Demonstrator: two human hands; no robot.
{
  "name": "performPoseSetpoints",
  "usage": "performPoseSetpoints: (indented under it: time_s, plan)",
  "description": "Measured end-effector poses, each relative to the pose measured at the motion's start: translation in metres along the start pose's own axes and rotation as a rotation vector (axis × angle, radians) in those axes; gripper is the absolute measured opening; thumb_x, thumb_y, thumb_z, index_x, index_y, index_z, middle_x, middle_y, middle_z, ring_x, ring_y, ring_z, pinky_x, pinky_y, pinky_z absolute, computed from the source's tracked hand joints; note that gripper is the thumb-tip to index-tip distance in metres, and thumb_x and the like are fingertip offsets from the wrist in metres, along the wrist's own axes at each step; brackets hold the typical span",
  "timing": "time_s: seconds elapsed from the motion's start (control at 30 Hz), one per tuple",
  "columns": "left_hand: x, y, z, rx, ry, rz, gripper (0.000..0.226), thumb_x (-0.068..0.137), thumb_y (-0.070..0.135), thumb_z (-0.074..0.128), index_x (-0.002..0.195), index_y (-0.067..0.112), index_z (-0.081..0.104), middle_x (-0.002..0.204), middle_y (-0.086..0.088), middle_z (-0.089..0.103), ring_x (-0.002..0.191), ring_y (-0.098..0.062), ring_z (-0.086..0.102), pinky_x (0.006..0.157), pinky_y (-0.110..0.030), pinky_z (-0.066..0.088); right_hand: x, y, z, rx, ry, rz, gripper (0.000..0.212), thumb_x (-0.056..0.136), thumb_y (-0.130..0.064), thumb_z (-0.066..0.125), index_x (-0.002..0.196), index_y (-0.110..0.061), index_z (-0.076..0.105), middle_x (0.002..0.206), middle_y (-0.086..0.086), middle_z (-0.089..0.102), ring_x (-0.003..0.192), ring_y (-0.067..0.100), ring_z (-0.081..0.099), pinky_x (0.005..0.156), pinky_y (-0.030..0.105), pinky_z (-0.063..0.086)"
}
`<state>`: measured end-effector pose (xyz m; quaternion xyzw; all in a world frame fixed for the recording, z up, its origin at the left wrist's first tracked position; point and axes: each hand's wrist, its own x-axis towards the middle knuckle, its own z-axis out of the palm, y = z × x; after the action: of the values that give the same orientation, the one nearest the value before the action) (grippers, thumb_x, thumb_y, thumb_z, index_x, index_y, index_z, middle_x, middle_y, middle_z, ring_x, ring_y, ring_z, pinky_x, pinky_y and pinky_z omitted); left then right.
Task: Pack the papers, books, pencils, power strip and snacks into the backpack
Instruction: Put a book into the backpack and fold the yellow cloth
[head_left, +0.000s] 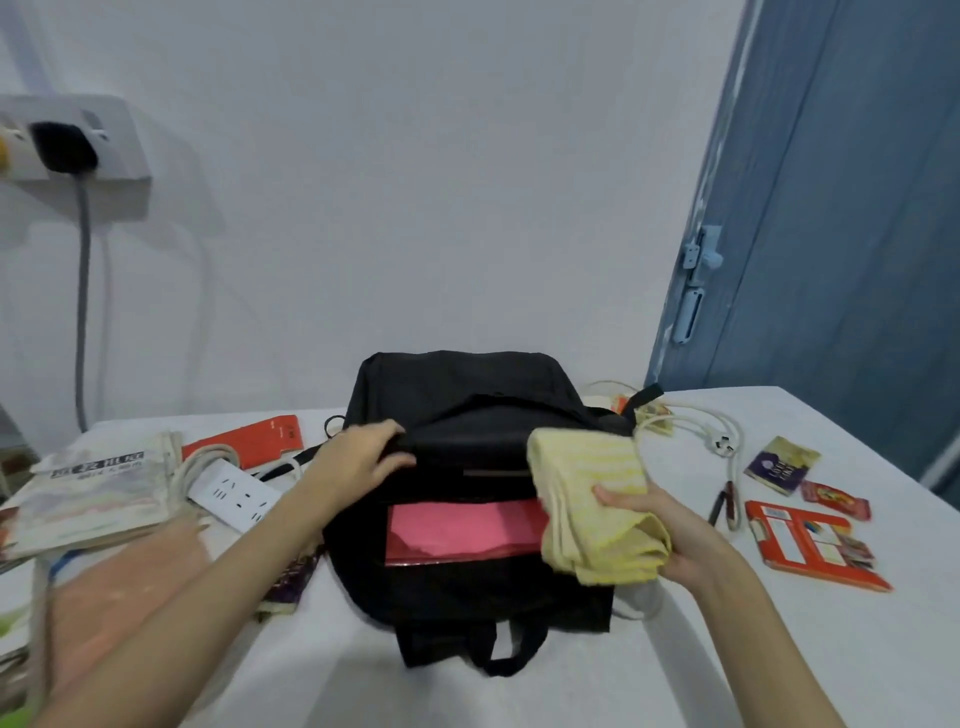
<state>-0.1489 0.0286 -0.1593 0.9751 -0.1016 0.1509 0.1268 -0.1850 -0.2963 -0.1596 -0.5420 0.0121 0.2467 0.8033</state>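
Note:
A black backpack (467, 415) lies in the middle of the white table (675, 665) with its main opening unzipped. Pink and red papers (457, 527) show inside the opening. My left hand (358, 457) grips the upper flap of the opening. My right hand (654, 530) holds a folded pale yellow cloth (592, 499) over the right side of the opening. A white power strip (234, 493) with its cord lies left of the bag, beside a stack of books (93, 493). At the right lie an orange pencil box (810, 545) and snack packets (834, 499).
A red booklet (249, 441) lies behind the power strip. A second white cord with a plug (722, 441) trails right of the bag, near a dark pen (722, 504) and a purple packet (782, 465). A wall socket (67, 140) is at upper left, a blue door (831, 208) at right.

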Motion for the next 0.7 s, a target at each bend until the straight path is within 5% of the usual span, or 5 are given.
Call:
performPoseSetpoints:
  time_s: [0.13,0.37,0.43,0.6,0.7]
  plan:
    - [0.04,0.003,-0.038,-0.182,0.406,-0.105,0.03,0.085,0.029,0.066,0.102,0.004,0.068,0.094,-0.016,0.071,0.09,-0.031,0.065,0.081,-0.032,0.046,0.014,0.004,0.018,-0.304,0.0,0.184,0.018,0.085,-0.006,0.062,0.102,-0.002,0.065,0.094,0.014,0.073,0.08,0.025,0.071,0.068,0.032,0.057]
    - [0.048,0.009,-0.048,-0.272,0.451,-0.095,0.026,0.081,0.028,0.071,0.098,0.008,0.072,0.094,-0.008,0.073,0.089,-0.023,0.066,0.081,-0.023,0.044,0.097,-0.007,0.09,-0.312,0.008,0.111,0.021,0.092,-0.016,0.058,0.107,-0.002,0.062,0.092,0.011,0.072,0.079,0.02,0.07,0.065,0.029,0.057]
    - [0.047,0.009,-0.054,-0.271,0.428,-0.088,0.025,0.081,0.028,0.071,0.097,0.009,0.072,0.093,-0.008,0.073,0.086,-0.022,0.065,0.077,-0.02,0.043,0.12,-0.004,0.116,-0.413,0.051,0.07,0.034,0.09,-0.017,0.061,0.118,0.003,0.057,0.102,0.011,0.069,0.09,0.022,0.068,0.075,0.028,0.055]
    - [0.042,0.0,-0.055,-0.277,0.338,-0.076,0.024,0.082,0.03,0.069,0.099,0.013,0.071,0.091,-0.003,0.072,0.077,-0.008,0.056,0.069,-0.012,0.036,0.128,0.022,0.154,-1.551,0.392,-0.265,0.057,0.089,-0.046,0.056,0.124,-0.002,0.049,0.127,0.018,0.054,0.119,0.035,0.047,0.096,0.037,0.039]
    - [0.041,-0.005,-0.051,-0.292,0.294,-0.083,0.026,0.082,0.032,0.068,0.101,0.014,0.071,0.092,-0.002,0.071,0.08,-0.01,0.058,0.073,-0.016,0.042,0.119,0.043,0.158,-1.772,0.404,-0.533,0.052,0.093,-0.042,0.048,0.132,-0.008,0.045,0.133,0.017,0.046,0.122,0.035,0.04,0.1,0.044,0.034]
